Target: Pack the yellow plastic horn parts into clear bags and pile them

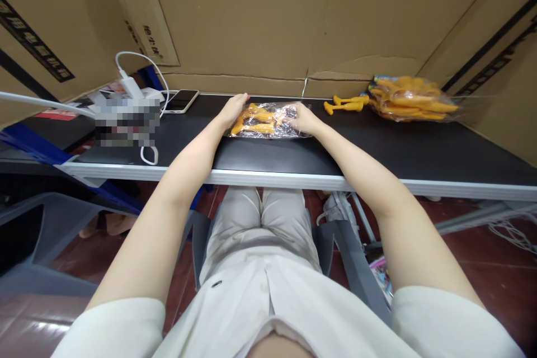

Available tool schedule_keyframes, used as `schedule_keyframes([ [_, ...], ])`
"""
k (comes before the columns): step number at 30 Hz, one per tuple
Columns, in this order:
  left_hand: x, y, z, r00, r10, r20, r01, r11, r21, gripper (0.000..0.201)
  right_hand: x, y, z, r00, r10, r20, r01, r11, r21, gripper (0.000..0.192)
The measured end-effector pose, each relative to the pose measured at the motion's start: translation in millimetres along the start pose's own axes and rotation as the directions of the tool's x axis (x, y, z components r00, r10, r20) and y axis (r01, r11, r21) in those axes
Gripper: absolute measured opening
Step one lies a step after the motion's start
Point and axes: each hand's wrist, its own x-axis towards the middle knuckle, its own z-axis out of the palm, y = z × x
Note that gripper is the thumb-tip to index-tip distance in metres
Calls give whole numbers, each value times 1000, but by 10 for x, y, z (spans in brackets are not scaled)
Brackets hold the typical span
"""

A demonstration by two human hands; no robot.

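Far out to the left of the left hand, a white charger with its looping white cable sits on the black bench, next to a blurred patch that cannot be made out. Closer to that hand, just off its left side, a phone lies flat with its dark screen up.

The left hand rests on the bench at the left end of a clear plastic bag, fingers spread loosely and laid against the bag's edge; whether it pinches the film or only presses on it cannot be told from here. The bag lies flat between the two hands, touching both, and holds several orange toy pieces packed side by side.

The right hand is at the bag's right end, fingers curled down onto the plastic and gathering it, so it appears closed on the bag's open side.

Beyond the right hand, near but not touching it, two loose orange toy figures lie on the bench. Further right again, well apart from both hands, a fuller bag of orange toys is heaped against the cardboard wall that surrounds the bench on three sides.

Below the bench edge, the person's forearms stretch forward over a pale lap, seated on a grey chair.
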Motion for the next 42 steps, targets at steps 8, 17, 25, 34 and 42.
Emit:
schedule_keyframes([
  [8,-94,121,135,994,50,97,-48,998,-30,54,-48,-70,38,990,-80,118,109,956,-272,31],
  [17,-49,66,-18,994,90,59,-106,903,416,39,-17,-19,35,998,14,-67,-29,974,-225,27],
  [25,-28,39,-17,994,84,70,-106,890,443,35,-103,-155,-93,963,53,263,-88,988,125,47],
  [34,-34,54,-28,997,6,72,-36,907,419,32,-139,-248,-45,941,83,329,-157,967,203,30],
  [42,-44,49,-21,997,-26,77,-5,927,375,38,-94,-214,4,947,132,294,-201,955,219,26],
])
